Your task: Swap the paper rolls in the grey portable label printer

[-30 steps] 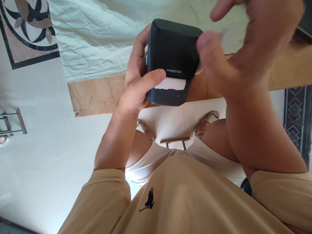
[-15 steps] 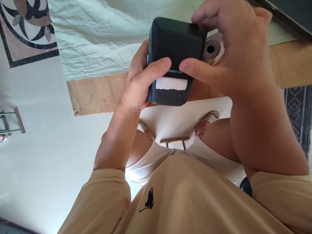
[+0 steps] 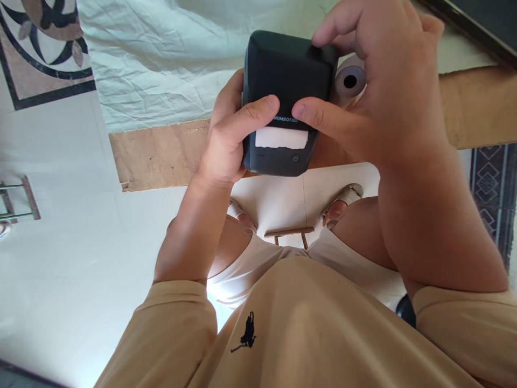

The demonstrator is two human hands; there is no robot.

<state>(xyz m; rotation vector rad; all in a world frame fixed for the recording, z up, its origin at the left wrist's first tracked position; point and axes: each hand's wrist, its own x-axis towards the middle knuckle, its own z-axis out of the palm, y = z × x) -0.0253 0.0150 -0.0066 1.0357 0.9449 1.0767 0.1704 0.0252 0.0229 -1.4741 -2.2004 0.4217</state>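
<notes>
A small dark label printer (image 3: 285,70) is held above the table edge. A white strip of label paper (image 3: 281,138) shows in its slot. My left hand (image 3: 228,140) grips the printer's left side, thumb pressed across its front. My right hand (image 3: 383,91) closes on the printer's right side, thumb on the front beside the logo and fingers over the top. A roll of label paper (image 3: 349,81) lies on the table just behind my right hand.
A wooden table (image 3: 157,153) carries a crumpled white sheet (image 3: 169,54). A dark flat object (image 3: 480,24) lies at the top right. Below are white floor tiles, my knees and sandalled feet (image 3: 343,202), a patterned rug (image 3: 490,183) right, a metal frame (image 3: 18,199) left.
A second ago my right hand was raised and blurred away from the printer; it has come down and gripped the printer's right side. The left hand has kept its hold.
</notes>
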